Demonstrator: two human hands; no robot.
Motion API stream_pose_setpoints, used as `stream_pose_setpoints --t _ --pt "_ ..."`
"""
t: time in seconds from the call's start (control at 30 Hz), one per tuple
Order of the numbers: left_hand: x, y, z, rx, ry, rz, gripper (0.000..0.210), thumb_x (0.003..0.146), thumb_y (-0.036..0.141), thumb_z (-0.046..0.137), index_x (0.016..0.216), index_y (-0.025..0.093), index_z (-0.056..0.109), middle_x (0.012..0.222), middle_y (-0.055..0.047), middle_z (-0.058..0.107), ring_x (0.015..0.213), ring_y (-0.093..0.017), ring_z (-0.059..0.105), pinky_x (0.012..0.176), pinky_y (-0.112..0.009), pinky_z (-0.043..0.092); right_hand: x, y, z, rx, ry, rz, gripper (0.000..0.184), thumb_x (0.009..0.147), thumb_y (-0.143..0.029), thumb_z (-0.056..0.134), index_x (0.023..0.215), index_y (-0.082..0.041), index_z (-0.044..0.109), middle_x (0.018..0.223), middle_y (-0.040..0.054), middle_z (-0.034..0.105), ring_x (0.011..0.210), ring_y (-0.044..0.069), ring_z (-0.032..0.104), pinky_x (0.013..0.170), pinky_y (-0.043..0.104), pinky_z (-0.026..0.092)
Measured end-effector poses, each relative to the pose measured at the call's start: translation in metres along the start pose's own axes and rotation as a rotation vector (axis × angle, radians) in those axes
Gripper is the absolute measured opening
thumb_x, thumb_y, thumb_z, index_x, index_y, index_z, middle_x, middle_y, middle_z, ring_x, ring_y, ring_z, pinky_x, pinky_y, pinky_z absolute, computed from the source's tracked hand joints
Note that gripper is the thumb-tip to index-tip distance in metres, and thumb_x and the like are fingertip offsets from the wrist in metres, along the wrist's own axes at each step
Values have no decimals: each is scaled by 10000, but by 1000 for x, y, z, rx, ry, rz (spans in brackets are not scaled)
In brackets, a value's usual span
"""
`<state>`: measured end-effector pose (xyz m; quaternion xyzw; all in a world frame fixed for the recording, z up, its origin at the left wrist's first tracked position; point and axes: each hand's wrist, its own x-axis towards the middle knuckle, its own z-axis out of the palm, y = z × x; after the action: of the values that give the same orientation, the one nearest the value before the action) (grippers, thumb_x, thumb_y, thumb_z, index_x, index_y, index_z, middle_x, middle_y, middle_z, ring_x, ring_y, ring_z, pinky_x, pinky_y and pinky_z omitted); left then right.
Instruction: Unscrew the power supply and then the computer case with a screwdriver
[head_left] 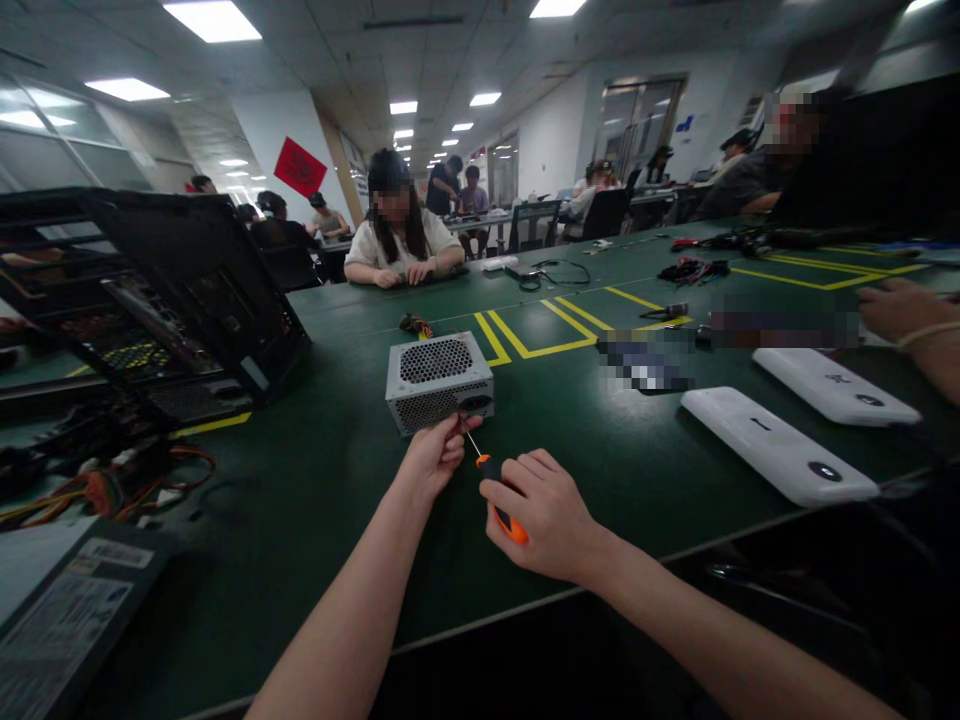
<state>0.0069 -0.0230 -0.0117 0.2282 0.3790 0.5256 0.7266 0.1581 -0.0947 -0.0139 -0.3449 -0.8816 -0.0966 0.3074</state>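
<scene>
A grey computer power supply point(431, 378) with honeycomb vent holes sits on the green table, a bundle of coloured wires point(416, 325) behind it. My right hand point(541, 515) is closed around the orange and black handle of a screwdriver point(513, 526). Its thin metal shaft points up and left towards the lower edge of the power supply. My left hand point(435, 455) is pinched close to the screwdriver's tip, right in front of the power supply. What the left fingertips hold, if anything, is too small and hidden to make out.
An open black computer case point(202, 290) stands left, with loose cables point(112, 490) and another metal box point(75, 600) nearer. Two white devices point(780, 445) lie right, near another person's hand point(911, 315). A person point(405, 235) sits opposite. Yellow tape point(555, 350) marks the table.
</scene>
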Motion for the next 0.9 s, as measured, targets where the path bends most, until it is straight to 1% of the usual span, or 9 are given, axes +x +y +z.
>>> stream_pose_setpoints --t 0.2,0.3,0.4,0.5,0.6,0.73,0.9 --pt "1 0 0 -4 7 2 84 806 111 397 742 92 449 767 -126 603 330 35 264 270 -68 166 2 -2 -2 -7 -53 8 152 738 -251 442 765 -182 576 709 30 428 680 151 355 638 289 258" --pt "1 0 1 4 18 1 78 805 117 407 740 97 444 754 -118 601 329 34 254 271 -69 162 3 -4 -2 -4 -78 27 188 760 -274 422 818 -184 576 717 33 438 678 150 363 632 284 258" --pt "1 0 1 11 14 6 64 795 113 427 732 104 437 761 -113 600 336 33 255 276 -68 166 4 -4 -1 -9 -99 46 203 758 -259 425 877 -180 570 731 36 452 673 146 372 629 278 260" --pt "2 -1 1 20 -5 17 62 796 129 429 747 98 450 798 -125 602 343 32 251 277 -71 163 4 -3 -1 -13 -99 43 202 753 -251 428 879 -175 568 737 38 459 678 147 379 633 278 265" --pt "2 -1 1 27 -13 28 98 808 143 393 772 87 465 819 -137 601 347 27 256 276 -77 159 3 -3 0 -7 -86 47 204 752 -247 431 879 -169 570 737 40 463 684 149 385 637 279 270" --pt "0 -1 2 60 14 26 90 781 89 374 776 90 464 816 -134 605 343 17 260 275 -91 155 2 -2 0 -4 -59 61 207 746 -240 440 882 -162 576 735 44 466 689 152 389 636 282 273" --pt "1 -4 3 109 48 103 105 737 78 421 812 80 494 861 -145 608 346 16 282 279 -109 158 2 -2 1 -4 -66 67 215 750 -238 438 897 -160 575 743 47 470 693 155 393 636 284 275"
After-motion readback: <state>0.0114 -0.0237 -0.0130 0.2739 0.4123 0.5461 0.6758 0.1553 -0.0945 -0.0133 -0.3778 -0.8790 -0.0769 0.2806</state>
